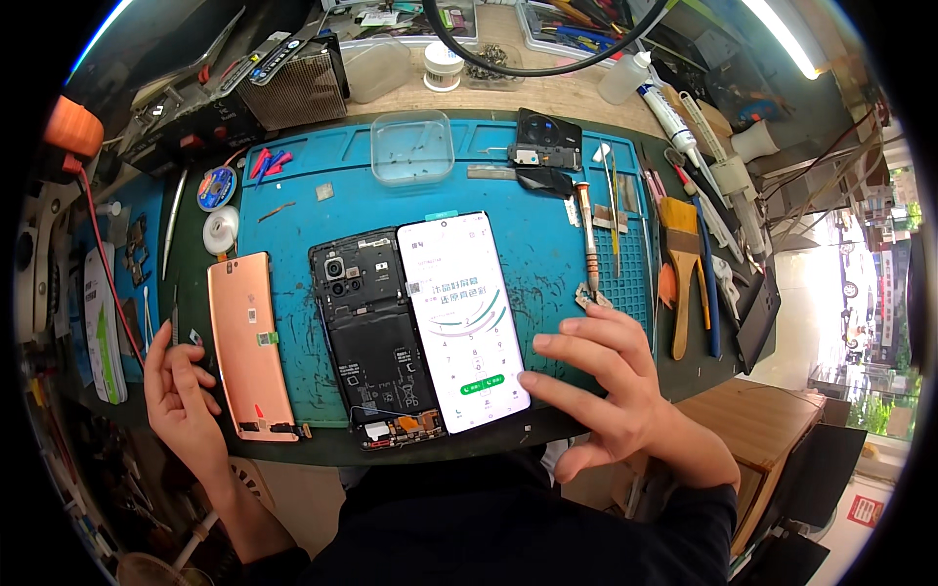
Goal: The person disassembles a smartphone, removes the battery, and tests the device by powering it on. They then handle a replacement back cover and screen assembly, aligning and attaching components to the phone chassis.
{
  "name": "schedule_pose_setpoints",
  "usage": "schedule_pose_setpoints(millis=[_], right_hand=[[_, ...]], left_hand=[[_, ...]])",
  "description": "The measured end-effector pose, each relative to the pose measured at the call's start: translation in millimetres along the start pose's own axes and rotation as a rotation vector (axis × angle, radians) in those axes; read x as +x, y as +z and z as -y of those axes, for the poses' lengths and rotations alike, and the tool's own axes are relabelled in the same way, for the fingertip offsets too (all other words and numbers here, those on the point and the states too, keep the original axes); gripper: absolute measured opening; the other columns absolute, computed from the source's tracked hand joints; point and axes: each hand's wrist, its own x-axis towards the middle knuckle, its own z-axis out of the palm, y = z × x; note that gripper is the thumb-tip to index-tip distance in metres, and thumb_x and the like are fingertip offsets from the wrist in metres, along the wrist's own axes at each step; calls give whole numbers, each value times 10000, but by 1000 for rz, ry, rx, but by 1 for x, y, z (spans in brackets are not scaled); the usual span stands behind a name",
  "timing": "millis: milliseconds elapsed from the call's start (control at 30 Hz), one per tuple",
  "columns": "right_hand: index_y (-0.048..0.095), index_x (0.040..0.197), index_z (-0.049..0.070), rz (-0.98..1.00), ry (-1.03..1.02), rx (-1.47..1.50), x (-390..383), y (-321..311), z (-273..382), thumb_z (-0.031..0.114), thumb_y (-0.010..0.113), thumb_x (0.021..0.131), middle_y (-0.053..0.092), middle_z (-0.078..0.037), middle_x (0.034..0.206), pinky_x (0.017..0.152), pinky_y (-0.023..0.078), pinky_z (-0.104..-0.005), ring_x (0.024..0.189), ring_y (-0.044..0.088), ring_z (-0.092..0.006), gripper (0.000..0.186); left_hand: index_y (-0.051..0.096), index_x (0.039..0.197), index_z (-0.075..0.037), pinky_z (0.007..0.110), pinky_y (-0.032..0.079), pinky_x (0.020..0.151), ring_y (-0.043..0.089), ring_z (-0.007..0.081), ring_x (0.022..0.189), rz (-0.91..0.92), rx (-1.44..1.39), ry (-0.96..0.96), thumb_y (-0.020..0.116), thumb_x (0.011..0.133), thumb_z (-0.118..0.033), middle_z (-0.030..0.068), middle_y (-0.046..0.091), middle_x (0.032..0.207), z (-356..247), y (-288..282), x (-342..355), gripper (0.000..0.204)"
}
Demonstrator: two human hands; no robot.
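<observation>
A lit phone screen [467, 322] showing a white dial pad lies beside an opened phone body [371, 342] with its black battery, cameras and circuit parts exposed. My right hand [606, 391] has its fingers spread, one fingertip at the screen's lower right edge; whether it presses there I cannot tell. To the left rests a copper-coloured phone panel [252, 342] with small stickers and a flex part at its bottom end. My left hand [186, 396] stays beside that panel, fingers loosely bent and apart. A thin pointed tool [175, 317] shows at its fingertips; whether they touch it is unclear.
The blue repair mat [322, 156] carries a clear plastic box [412, 148], a black camera cover part [547, 137] and a screwdriver [587, 230]. Brushes [682, 244] and pens line the right side. Solder spools [221, 230] sit at left. A black cable [547, 70] arches across the top.
</observation>
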Motion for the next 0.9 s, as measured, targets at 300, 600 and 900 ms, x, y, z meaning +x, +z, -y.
schedule_pose_setpoints(millis=[300,600,900], right_hand=[[743,1215,57,-30,52,-49,4,4,-3,767,501,937,644,-158,1329,1051,456,-527,1206,583,-336,800],[733,1273,119,152,-148,28,2,-3,3,725,479,951,599,-122,1441,1129,405,-501,1285,560,-290,732],[763,1248,199,212,-180,-23,4,-1,1,801,451,931,619,-100,1413,1098,432,-504,1249,542,-284,748]], left_hand=[[679,1055,-23,404,563,743,702,274,851,392,91,817,631,894,-35,107,719,966,-62,14,-63,168],[633,1276,-40,460,447,1106,654,266,1204,528,268,777,727,973,-272,111,724,1276,-82,83,-93,392],[628,1253,-37,441,478,1078,689,254,1162,498,262,778,684,1002,-263,92,763,1196,-74,85,-95,342]])
